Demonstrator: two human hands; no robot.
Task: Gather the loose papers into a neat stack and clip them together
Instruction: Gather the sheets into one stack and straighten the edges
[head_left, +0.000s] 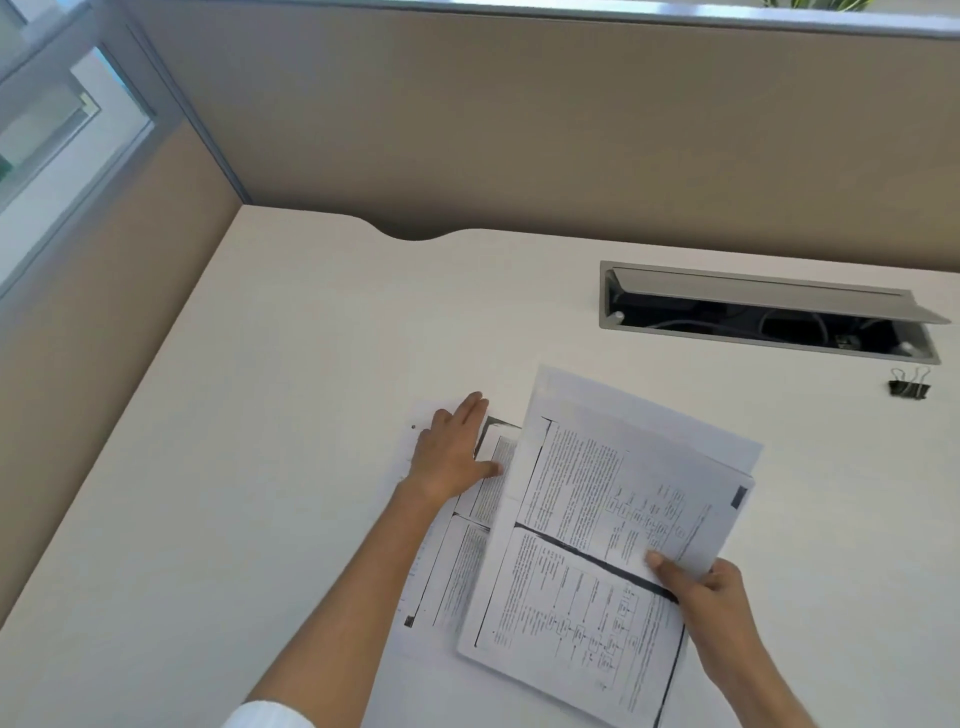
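Note:
Printed papers lie on the white desk. My right hand grips a small bunch of printed sheets by their right edge, thumb on top, and holds them tilted over another sheet. My left hand rests flat, fingers spread, on a printed sheet that lies on the desk to the left, partly under the held bunch. A black binder clip with silver handles sits alone at the far right of the desk, well apart from both hands.
An open cable tray with a raised grey lid is set into the desk behind the papers. Beige partition walls close the desk at the back and left. A curved cut-out notches the desk's back edge.

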